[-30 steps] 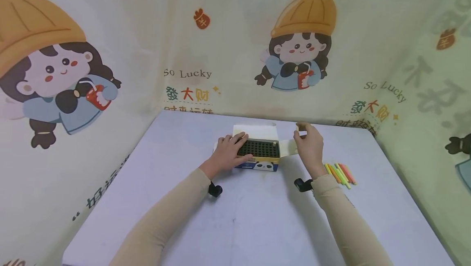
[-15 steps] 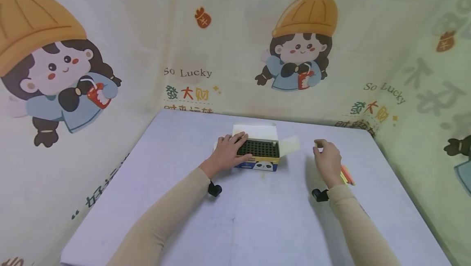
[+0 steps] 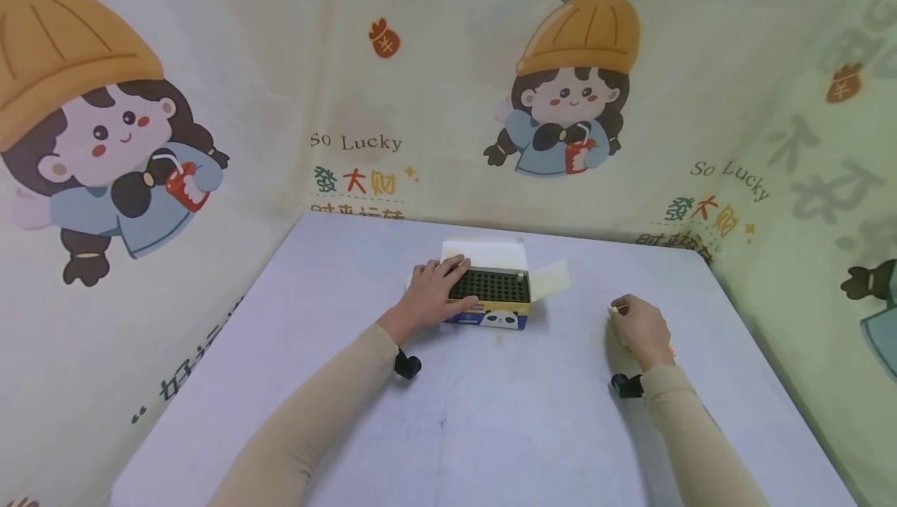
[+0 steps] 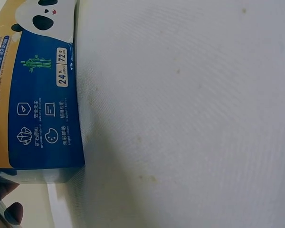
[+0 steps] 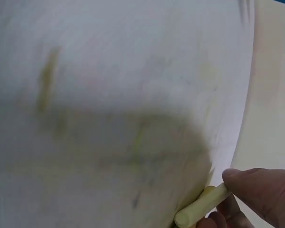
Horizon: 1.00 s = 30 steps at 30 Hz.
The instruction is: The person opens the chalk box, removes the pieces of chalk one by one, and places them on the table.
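A blue and yellow chalk box (image 3: 501, 320) with a panda print stands on the table, its lid and side flap folded out. Inside is a black holed tray (image 3: 494, 287), with one white chalk (image 3: 520, 278) upright in its far right corner. My left hand (image 3: 430, 297) rests over the box's left end, fingers spread and thumb along the front edge. Off to the right, my right hand (image 3: 641, 328) pinches a pale yellow chalk (image 5: 202, 206) between thumb and fingers, above the table. Coloured chalks (image 3: 673, 350) lie beneath that hand, mostly hidden by it.
The white table (image 3: 448, 429) is bounded at the back and sides by a printed cloth (image 3: 434, 102). An open side flap (image 3: 550, 279) sticks out from the box towards the right hand.
My right hand has moved right and nearer, away from the box's flap, and now covers the coloured chalks. My left hand has stayed on the box.
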Motion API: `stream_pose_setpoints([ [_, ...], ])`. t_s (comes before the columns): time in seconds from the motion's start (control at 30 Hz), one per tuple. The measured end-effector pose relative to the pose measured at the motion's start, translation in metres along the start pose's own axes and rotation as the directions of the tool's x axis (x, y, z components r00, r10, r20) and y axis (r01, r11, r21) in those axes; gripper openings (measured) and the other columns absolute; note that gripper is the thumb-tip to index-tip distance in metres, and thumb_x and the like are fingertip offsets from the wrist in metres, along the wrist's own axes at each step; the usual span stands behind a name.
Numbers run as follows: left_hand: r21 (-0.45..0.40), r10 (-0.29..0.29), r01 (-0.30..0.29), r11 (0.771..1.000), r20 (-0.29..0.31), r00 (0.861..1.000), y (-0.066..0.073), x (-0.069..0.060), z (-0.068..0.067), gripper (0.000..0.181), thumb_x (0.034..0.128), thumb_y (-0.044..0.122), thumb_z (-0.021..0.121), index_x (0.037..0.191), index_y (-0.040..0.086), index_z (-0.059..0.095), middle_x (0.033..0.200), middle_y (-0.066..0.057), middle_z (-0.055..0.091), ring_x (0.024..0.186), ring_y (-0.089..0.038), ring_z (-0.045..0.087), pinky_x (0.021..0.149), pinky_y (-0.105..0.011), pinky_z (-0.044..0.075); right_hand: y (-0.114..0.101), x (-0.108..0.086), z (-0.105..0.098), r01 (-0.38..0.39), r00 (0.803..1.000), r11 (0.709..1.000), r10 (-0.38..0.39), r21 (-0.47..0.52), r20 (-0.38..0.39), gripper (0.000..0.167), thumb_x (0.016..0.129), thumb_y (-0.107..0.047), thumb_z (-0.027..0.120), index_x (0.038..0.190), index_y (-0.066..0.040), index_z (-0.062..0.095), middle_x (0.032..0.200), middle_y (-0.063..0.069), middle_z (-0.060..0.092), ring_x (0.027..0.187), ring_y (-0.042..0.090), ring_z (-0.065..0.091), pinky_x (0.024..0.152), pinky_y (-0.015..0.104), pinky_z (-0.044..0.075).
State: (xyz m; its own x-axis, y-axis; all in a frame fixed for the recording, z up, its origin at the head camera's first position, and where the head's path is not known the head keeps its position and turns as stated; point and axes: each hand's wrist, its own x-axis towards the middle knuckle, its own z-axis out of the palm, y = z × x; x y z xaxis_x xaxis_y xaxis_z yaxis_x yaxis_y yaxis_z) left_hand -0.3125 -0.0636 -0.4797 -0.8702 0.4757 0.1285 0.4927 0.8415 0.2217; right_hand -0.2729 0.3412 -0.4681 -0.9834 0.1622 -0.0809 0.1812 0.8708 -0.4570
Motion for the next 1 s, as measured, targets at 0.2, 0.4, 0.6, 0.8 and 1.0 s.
stream_pose_setpoints([
  [0.2, -0.005, 0.004, -0.004, 1.000, 0.003, 1.000, 0.002, -0.001, -0.005, 0.085, 0.1003, 0.072, 0.044, 0.167, 0.025, 0.021, 0.172, 0.000, 0.024, 0.145, -0.042, 0.038, 0.110, -0.063, 0.033, 0.005, -0.002, 0.000, 0.008, 1.000, 1.000, -0.008, 0.016, 0.025, 0.034, 0.100, -0.016, 0.057, 0.124, 0.005, 0.067, 0.128, 0.031, 0.064, 0.109, 0.046, 0.063, 0.082, 0.055, 0.052],
  [0.4, -0.003, 0.002, -0.001, 1.000, 0.020, 1.000, 0.003, -0.001, -0.006, 0.085, 0.1002, 0.073, 0.041, 0.168, 0.026, 0.020, 0.172, 0.000, 0.023, 0.144, -0.041, 0.039, 0.109, -0.063, 0.034, 0.010, -0.004, 0.000, 0.046, 0.998, 0.998, -0.048, 0.046, 0.041, 0.028, 0.100, -0.014, 0.059, 0.116, 0.006, 0.071, 0.121, 0.030, 0.067, 0.108, 0.048, 0.062, 0.087, 0.057, 0.051],
  [0.6, -0.011, -0.010, 0.010, 1.000, 0.042, 0.999, 0.004, -0.002, -0.005, 0.085, 0.1003, 0.073, 0.041, 0.168, 0.027, 0.019, 0.173, 0.001, 0.021, 0.146, -0.040, 0.037, 0.110, -0.062, 0.033, 0.014, -0.004, -0.002, 0.042, 0.996, 0.998, -0.045, 0.038, 0.079, 0.027, 0.099, -0.014, 0.064, 0.114, 0.007, 0.073, 0.122, 0.033, 0.066, 0.113, 0.052, 0.060, 0.092, 0.060, 0.050],
  [0.8, -0.019, -0.008, 0.009, 1.000, 0.047, 0.999, 0.005, -0.003, -0.005, 0.085, 0.1006, 0.073, 0.041, 0.168, 0.027, 0.018, 0.173, 0.001, 0.020, 0.147, -0.040, 0.036, 0.111, -0.063, 0.032, 0.018, -0.002, 0.000, 0.054, 0.996, 0.998, -0.055, 0.027, 0.068, 0.024, 0.098, -0.013, 0.067, 0.110, 0.005, 0.075, 0.124, 0.035, 0.064, 0.117, 0.054, 0.057, 0.096, 0.063, 0.047],
  [1.0, -0.024, -0.014, 0.014, 1.000, 0.012, 1.000, 0.003, -0.002, -0.004, 0.084, 0.1003, 0.072, 0.044, 0.168, 0.027, 0.021, 0.172, 0.000, 0.023, 0.145, -0.040, 0.038, 0.109, -0.062, 0.033, 0.012, -0.001, -0.002, 0.094, 0.994, 0.995, -0.096, 0.035, 0.061, 0.024, 0.097, -0.010, 0.066, 0.110, 0.008, 0.073, 0.118, 0.032, 0.067, 0.111, 0.051, 0.060, 0.092, 0.060, 0.050],
])
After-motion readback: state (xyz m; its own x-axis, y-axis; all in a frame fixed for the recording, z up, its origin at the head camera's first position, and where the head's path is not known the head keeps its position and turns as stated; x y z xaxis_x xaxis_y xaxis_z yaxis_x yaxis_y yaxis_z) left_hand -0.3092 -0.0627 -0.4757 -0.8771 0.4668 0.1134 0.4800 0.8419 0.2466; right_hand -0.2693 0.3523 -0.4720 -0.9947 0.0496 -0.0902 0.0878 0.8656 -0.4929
